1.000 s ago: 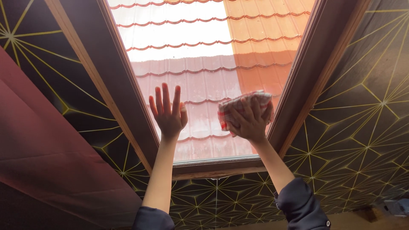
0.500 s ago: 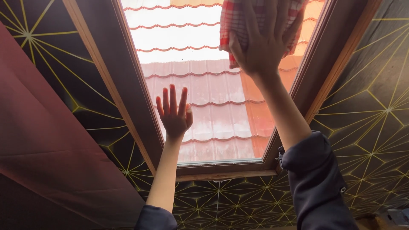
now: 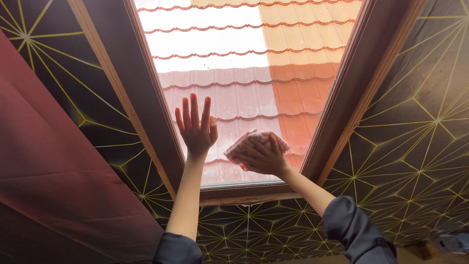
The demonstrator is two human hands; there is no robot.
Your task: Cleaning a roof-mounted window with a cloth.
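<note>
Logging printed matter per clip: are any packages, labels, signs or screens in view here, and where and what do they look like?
None in view. The frame shows only a sloped roof window, the left hand flat on the glass, the right hand pressing a red-and-white checked cloth to it, and dark wall covering with yellow line patterns.

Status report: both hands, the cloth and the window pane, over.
Left hand flat on window pane. Right hand presses red checked cloth low on glass. Nothing in the way.

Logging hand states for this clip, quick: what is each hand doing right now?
Left hand: open, flat on the window glass, holding nothing.
Right hand: closed on a red-and-white cloth, pressed to the glass.
</note>
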